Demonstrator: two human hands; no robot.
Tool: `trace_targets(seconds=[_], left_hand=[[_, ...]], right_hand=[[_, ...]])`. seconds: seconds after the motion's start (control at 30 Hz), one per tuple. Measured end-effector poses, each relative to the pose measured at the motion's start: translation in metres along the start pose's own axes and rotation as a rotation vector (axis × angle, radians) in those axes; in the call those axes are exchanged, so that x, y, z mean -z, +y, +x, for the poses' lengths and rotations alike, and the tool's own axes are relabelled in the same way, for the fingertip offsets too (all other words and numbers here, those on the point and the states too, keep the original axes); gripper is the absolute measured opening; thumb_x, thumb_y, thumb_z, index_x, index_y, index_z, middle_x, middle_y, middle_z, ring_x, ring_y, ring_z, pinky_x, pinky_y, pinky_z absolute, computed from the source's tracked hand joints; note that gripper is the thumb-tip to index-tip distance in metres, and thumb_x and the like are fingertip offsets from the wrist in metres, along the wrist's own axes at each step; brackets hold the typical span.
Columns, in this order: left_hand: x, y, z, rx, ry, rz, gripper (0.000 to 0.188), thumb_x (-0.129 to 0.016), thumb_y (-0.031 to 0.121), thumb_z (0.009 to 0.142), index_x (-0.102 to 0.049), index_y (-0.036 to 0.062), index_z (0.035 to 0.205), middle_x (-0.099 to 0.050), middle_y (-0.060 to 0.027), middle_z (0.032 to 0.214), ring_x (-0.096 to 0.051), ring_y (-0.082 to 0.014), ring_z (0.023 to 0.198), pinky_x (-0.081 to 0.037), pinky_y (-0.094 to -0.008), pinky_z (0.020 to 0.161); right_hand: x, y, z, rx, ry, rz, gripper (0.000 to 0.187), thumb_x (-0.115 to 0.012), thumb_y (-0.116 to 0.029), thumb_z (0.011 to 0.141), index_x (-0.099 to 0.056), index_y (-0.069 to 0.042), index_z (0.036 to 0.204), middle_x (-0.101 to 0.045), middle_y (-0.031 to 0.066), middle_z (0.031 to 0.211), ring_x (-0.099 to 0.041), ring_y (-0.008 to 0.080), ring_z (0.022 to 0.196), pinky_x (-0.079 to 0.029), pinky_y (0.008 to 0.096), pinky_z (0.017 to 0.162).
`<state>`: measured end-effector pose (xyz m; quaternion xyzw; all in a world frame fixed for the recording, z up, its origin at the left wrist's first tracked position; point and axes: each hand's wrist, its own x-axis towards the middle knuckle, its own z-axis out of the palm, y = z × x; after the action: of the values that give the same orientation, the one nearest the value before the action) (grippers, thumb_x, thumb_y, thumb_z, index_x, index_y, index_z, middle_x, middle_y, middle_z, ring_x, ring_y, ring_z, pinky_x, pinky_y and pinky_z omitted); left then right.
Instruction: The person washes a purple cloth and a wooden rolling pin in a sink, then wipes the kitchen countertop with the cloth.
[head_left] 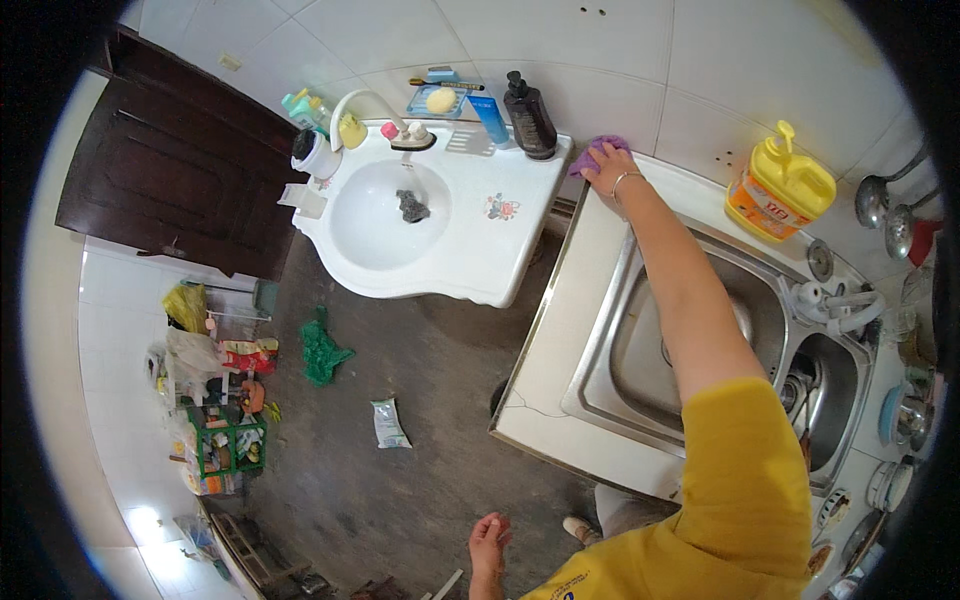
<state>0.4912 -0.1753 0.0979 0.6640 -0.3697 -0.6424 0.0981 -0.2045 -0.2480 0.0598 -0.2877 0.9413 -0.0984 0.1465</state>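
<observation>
the right hand [604,170] is closed on a purple cloth [616,143] at the back corner of the counter [560,345]; the left [490,545] hangs well apart, loosely curled. flat, even pressure should work best, clear of the dark bottle [530,120].

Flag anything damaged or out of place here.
A thin dark line, possibly a crack, marks the counter near its front-left corner. A crumpled green bundle and a pale packet lie loose on the floor, seemingly dropped.
</observation>
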Motion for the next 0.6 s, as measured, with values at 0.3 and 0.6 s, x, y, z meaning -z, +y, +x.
trace_targets(seconds=[0.3, 0.6], left_hand=[[0.004, 0.002, -0.022, -0.125, -0.05, 0.125, 0.025, -0.057, 0.021, 0.089, -0.055, 0.0046, 0.108, -0.062, -0.0063, 0.098, -0.059, -0.0177, 0.093, -0.048, -0.0329, 0.073], [0.05, 0.029, -0.042, -0.342, -0.244, 0.034, 0.026, -0.057, 0.017, 0.088, -0.054, 0.0046, 0.111, -0.061, -0.0065, 0.1, -0.057, -0.0147, 0.091, -0.046, -0.0278, 0.074]], right_hand=[[-0.072, -0.014, -0.058, 0.27, 0.142, -0.214, 0.056, -0.042, -0.036, 0.09, -0.033, -0.006, 0.136, -0.03, 0.0162, 0.142, -0.025, 0.0354, 0.131, -0.024, 0.0424, 0.107], [-0.143, -0.154, -0.329, 0.506, 0.069, -0.201, 0.056, -0.047, -0.031, 0.086, -0.034, -0.009, 0.137, -0.025, 0.0162, 0.144, -0.026, 0.0368, 0.13, -0.023, 0.0445, 0.107]])
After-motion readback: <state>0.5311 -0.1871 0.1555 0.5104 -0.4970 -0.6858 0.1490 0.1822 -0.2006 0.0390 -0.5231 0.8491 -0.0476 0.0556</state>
